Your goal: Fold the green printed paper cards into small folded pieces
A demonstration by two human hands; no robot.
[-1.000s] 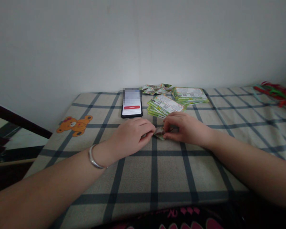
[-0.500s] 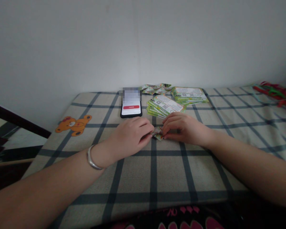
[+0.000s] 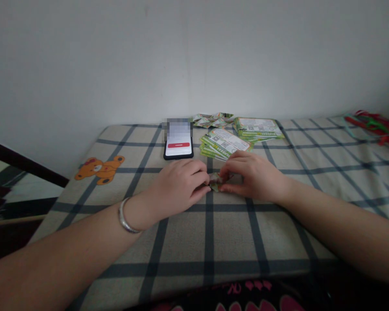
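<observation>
Both my hands rest on a checked cloth (image 3: pixel 214 233) and meet over a small folded piece of green printed paper (image 3: pixel 215 182). My left hand (image 3: pixel 178 183), with a silver bangle on its wrist, pinches the paper's left end with curled fingers. My right hand (image 3: pixel 253 176) pinches its right end, fingers pressed together. Most of the paper is hidden between the fingertips. Just behind the hands lies a stack of green printed leaflets (image 3: pixel 223 144).
A phone (image 3: pixel 178 140) with a lit screen lies behind my left hand. A second leaflet stack (image 3: pixel 257 128) and several folded paper pieces (image 3: pixel 212 120) sit near the wall. Red and green ribbons (image 3: pixel 377 125) lie far right. The cloth's left edge drops off by a bear print (image 3: pixel 100 167).
The hands have closed in slightly on the folded paper and it shows less between the fingers. The arms stay where they were.
</observation>
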